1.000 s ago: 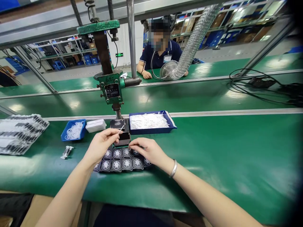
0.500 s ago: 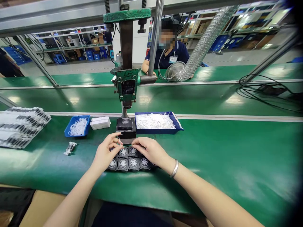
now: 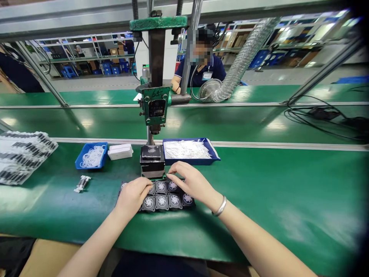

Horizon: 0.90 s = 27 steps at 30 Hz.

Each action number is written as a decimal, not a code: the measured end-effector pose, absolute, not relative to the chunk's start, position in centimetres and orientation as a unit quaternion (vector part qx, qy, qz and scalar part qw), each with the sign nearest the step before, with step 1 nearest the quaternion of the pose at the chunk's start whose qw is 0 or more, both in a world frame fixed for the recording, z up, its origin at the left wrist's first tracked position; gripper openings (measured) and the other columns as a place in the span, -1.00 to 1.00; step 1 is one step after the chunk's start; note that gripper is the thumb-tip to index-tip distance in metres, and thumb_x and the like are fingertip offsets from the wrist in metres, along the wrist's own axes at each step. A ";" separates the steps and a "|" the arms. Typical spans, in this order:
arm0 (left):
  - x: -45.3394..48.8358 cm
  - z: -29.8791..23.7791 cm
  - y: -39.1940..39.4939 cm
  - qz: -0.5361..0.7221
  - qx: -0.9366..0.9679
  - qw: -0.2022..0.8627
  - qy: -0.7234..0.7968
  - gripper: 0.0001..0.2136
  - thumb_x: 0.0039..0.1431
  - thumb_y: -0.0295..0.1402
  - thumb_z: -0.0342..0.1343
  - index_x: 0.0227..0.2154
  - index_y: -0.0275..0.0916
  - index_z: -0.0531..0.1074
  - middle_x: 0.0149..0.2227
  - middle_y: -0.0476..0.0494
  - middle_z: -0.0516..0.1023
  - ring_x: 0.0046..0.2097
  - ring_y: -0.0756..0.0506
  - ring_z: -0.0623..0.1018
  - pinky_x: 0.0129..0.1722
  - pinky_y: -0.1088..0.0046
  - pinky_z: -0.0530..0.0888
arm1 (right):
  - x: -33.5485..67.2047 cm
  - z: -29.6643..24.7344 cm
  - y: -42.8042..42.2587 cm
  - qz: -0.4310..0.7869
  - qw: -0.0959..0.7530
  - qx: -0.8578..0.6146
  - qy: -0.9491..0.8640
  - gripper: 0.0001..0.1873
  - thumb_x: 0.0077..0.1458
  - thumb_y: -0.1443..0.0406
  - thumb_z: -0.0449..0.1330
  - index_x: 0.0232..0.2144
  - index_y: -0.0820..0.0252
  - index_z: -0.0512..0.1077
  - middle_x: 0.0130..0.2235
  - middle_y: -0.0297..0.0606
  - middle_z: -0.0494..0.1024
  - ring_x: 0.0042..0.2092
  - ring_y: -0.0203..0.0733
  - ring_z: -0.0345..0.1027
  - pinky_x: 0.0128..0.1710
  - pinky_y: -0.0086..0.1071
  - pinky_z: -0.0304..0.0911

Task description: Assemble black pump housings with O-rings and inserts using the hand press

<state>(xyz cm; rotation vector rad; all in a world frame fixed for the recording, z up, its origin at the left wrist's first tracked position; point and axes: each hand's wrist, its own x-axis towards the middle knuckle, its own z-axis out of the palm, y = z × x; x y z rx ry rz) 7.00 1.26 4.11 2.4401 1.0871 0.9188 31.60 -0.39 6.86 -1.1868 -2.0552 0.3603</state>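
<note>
A black tray of small fan units with white impellers [image 3: 168,200] lies on the green belt in front of me. My left hand [image 3: 134,194] rests curled on the tray's left part, its fingertips tucked down on a fan; what it pinches is hidden. My right hand [image 3: 191,182] hovers over the tray's upper right, fingers bent and reaching toward the black block [image 3: 151,161] under the green hand press [image 3: 155,104]. A blue tray of white pins [image 3: 188,150] stands just beyond my right hand.
A small blue bin of white rings [image 3: 91,156] and a white stack [image 3: 120,151] sit left of the press. A small white part [image 3: 81,183] lies on the belt. Stacked black-and-white trays [image 3: 21,156] fill the far left. Another person sits across the belt; cables [image 3: 323,115] lie at right.
My left hand dropped from near the press block onto the tray, and the white pin it held is no longer visible. My right hand shifted slightly up and right.
</note>
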 end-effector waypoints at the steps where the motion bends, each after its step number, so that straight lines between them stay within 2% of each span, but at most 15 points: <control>1: 6.9 4.2 1.3 0.328 0.860 0.144 0.363 -0.80 0.34 -0.37 0.01 -0.19 -0.17 0.55 -0.21 -0.11 0.67 -0.17 -0.10 0.65 -0.09 0.36 0.60 | 32.3 7.0 -0.2 0.134 0.374 -0.467 -0.790 -0.85 0.33 0.27 0.09 -0.31 0.15 0.37 -0.28 -0.22 0.49 -0.21 -0.13 0.38 -0.18 -0.25 0.33; 4: 6.5 4.5 1.4 0.350 0.869 0.105 0.334 -0.73 0.35 -0.42 -0.02 -0.03 -0.16 0.54 -0.06 -0.14 0.65 -0.04 -0.11 0.64 0.01 0.34 0.59 | 35.2 7.5 1.1 0.094 0.410 -0.513 -0.748 -0.83 0.32 0.25 0.09 -0.34 0.15 0.39 -0.31 -0.23 0.51 -0.25 -0.15 0.39 -0.20 -0.28 0.33; 7: 6.5 5.0 1.4 0.351 0.866 0.105 0.340 -0.75 0.34 -0.37 0.03 0.00 -0.16 0.52 -0.06 -0.15 0.64 -0.06 -0.11 0.64 -0.03 0.36 0.60 | 38.5 7.5 3.0 0.055 0.418 -0.574 -0.702 -0.80 0.30 0.26 0.09 -0.38 0.16 0.40 -0.34 -0.22 0.52 -0.27 -0.13 0.40 -0.22 -0.27 0.33; 11: 6.9 5.1 1.4 0.342 0.866 0.117 0.347 -0.83 0.32 -0.35 0.05 -0.20 -0.18 0.56 -0.24 -0.12 0.66 -0.20 -0.09 0.65 -0.19 0.42 0.62 | 40.5 6.4 5.6 0.058 0.375 -0.599 -0.705 -0.84 0.23 0.29 0.17 -0.41 0.19 0.45 -0.34 -0.22 0.54 -0.28 -0.13 0.42 -0.20 -0.25 0.33; 14: 7.0 4.6 1.6 0.326 0.875 0.105 0.341 -0.79 0.33 -0.37 0.01 -0.29 -0.15 0.57 -0.31 -0.07 0.67 -0.27 -0.08 0.66 -0.24 0.42 0.63 | 39.5 5.6 7.3 0.073 0.337 -0.589 -0.731 -0.91 0.13 0.33 0.30 -0.40 0.23 0.49 -0.31 -0.20 0.54 -0.22 -0.11 0.43 -0.11 -0.25 0.32; 17: 6.9 4.8 1.5 0.306 0.891 0.080 0.324 -0.77 0.33 -0.35 0.01 -0.12 -0.10 0.57 -0.14 -0.09 0.68 -0.13 -0.13 0.67 -0.08 0.31 0.63 | 38.0 5.2 8.6 0.083 0.323 -0.579 -0.744 -0.93 0.06 0.40 0.35 -0.40 0.26 0.50 -0.30 -0.18 0.53 -0.18 -0.10 0.42 -0.06 -0.24 0.29; 20: 6.7 6.1 0.8 0.300 0.892 0.067 0.333 -0.71 0.32 -0.30 0.07 0.06 -0.12 0.46 0.06 -0.14 0.59 0.05 -0.16 0.60 0.04 0.28 0.58 | 37.3 5.0 9.6 0.097 0.329 -0.571 -0.746 -0.85 -0.01 0.52 0.33 -0.47 0.25 0.47 -0.33 -0.22 0.51 -0.20 -0.13 0.41 -0.07 -0.27 0.28; 24: 8.6 9.0 0.7 0.322 0.894 0.062 0.305 -0.76 0.34 -0.35 0.04 0.02 -0.19 0.46 -0.01 -0.15 0.63 0.01 -0.10 0.62 0.04 0.40 0.57 | 37.9 4.4 10.1 0.130 0.370 -0.567 -0.725 -0.88 0.06 0.50 0.25 -0.44 0.22 0.43 -0.36 -0.30 0.51 -0.33 -0.24 0.40 -0.22 -0.38 0.30; 27: 13.0 11.3 2.6 0.240 0.919 0.043 0.311 -0.73 0.37 -0.41 -0.03 0.06 -0.28 0.41 0.04 -0.24 0.58 0.07 -0.13 0.57 0.11 0.32 0.51 | 38.9 3.5 10.0 0.153 0.420 -0.576 -0.685 -0.95 0.14 0.40 0.17 -0.37 0.19 0.40 -0.40 -0.34 0.52 -0.38 -0.26 0.42 -0.31 -0.41 0.30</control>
